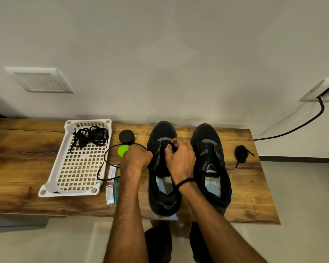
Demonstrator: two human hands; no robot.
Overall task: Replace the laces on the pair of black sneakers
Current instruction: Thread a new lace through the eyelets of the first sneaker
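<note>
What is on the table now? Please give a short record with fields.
left hand: grips the loose lace
right hand: pinches the left sneaker near its front eyelets
loose lace: loops over the table, left of that sneaker
right sneaker: no lace visible, untouched
basket: holds tangled laces
bundled lace: right of the sneakers

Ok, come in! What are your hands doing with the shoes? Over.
Left hand grips black lace, loop trailing on bench. Right hand pinches sneaker at its eyelets. Other sneaker waits beside it. Nothing blocking.
</note>
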